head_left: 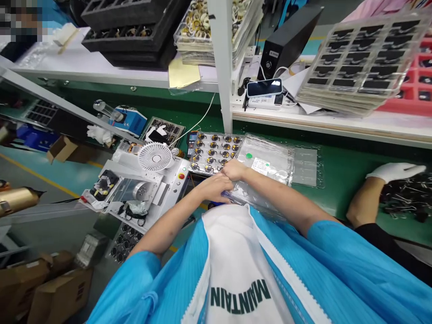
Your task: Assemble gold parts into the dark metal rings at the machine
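1. The left hand [216, 186] reaches in from the left, fingers bent against the right hand [234, 170], which is curled with its knuckles up; whether either one pinches anything cannot be told.
2. Both meet at the near edge of a clear, rectangular plastic tray [204, 155], which lies on the green counter [340, 180].
3. Right of it, partly beneath the right forearm, sits a stack of clear plastic trays [280, 155] bearing a white paper label [261, 166].
4. Left of the counter stands a white machine [173, 182] near a round white fan [155, 158].
5. At the far right, a co-worker's white-gloved hand [394, 173] is beside a dark pile of small parts [410, 195].
6. The clear tray holds rows of small, round black-and-yellow parts [213, 145].
7. Above, on the white shelf [293, 111], stacked clear trays [337, 102] contain black rectangular pieces [380, 57].
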The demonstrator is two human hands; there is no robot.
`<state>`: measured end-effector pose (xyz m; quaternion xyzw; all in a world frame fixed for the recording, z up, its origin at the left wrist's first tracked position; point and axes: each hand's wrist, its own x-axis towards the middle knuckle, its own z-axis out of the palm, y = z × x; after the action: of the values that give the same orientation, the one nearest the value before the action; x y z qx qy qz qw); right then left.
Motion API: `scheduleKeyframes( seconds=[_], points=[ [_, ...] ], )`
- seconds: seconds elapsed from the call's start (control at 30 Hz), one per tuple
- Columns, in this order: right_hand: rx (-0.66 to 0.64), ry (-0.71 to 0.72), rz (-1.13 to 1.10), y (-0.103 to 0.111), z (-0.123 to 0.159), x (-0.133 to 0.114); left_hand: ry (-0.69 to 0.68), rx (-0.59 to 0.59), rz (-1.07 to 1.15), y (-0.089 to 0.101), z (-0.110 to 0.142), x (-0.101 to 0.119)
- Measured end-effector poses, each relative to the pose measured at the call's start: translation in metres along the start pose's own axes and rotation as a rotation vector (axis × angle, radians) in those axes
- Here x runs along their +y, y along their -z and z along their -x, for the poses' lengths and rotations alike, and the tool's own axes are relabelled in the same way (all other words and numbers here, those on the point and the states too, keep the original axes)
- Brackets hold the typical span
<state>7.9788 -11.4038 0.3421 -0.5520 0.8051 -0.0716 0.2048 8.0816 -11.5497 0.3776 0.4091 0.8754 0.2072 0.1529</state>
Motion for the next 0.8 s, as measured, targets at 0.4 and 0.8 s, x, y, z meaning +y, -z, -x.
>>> scheduleKeyframes(
  seconds=[0.4,0.8],
  points=[
    [0.071,-0.069,0.032,0.005,0.009,-0.017,-0.1,0.095,-0.224,0.0,0.027,-0.008],
    [0.107,-0.299,-0.104,0.02,0.01,0.002,0.017,0.514,-0.365,-0.028,0.075,0.025]
  ],
)
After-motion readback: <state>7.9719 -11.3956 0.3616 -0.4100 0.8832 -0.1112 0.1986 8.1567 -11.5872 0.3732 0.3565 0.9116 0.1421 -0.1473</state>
